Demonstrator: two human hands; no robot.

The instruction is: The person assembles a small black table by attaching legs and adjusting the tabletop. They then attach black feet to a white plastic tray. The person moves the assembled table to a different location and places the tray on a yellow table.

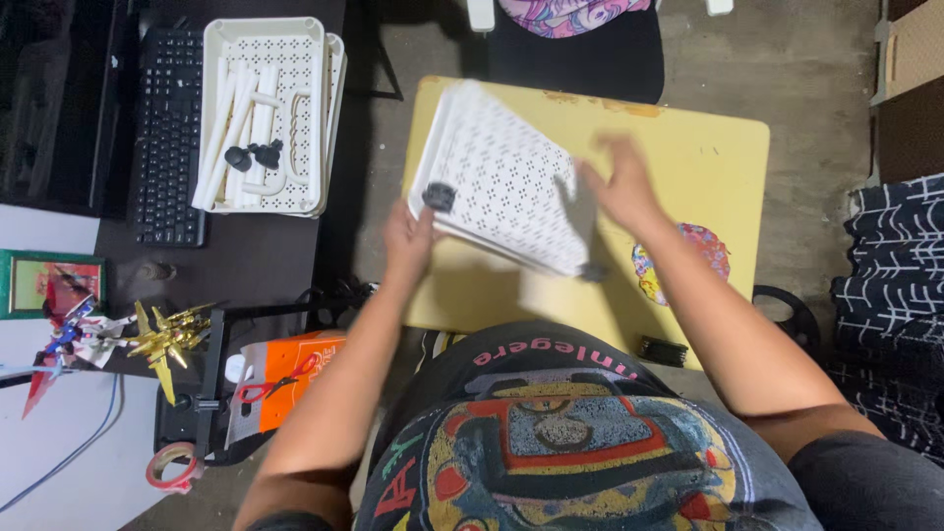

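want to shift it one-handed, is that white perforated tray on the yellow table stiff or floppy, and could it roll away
The white perforated tray probably stays stiff: it holds flat between the left hand and right hand. It looks light, being thin and full of holes. The black caster at its corner suggests it could roll on the yellow table.

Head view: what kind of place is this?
Probably a home hobby or work corner: a black keyboard on a dark desk, model figures beside it, and a small yellow table on bare concrete floor.
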